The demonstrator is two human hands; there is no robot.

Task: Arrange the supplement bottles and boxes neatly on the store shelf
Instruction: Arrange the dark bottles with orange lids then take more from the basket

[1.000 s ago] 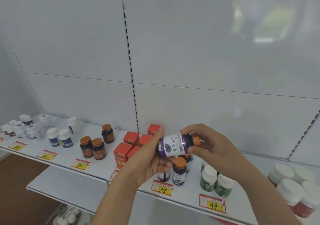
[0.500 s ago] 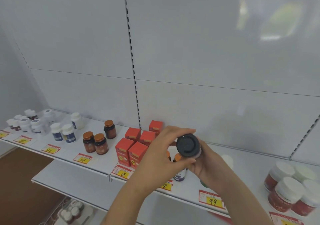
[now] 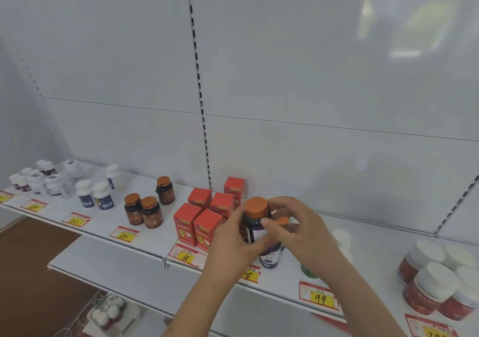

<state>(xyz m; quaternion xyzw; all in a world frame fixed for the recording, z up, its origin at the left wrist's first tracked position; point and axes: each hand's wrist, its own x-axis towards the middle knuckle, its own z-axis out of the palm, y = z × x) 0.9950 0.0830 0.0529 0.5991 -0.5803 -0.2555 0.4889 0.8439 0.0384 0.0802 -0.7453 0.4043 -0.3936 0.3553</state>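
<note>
Both hands are on the purple-labelled bottle [image 3: 255, 222]: the left hand [image 3: 234, 243] wraps its dark body from the near left, and the right hand [image 3: 293, 229] pinches it just under the orange cap. A second ago it lay sideways in the hands, and half a second ago its base faced the camera; now it stands upright, cap up, over the shelf [image 3: 145, 240], just right of the red boxes [image 3: 204, 217] and above its like purple bottle [image 3: 270, 257]. To my eye the check is finished and only setting it down in that row remains.
</note>
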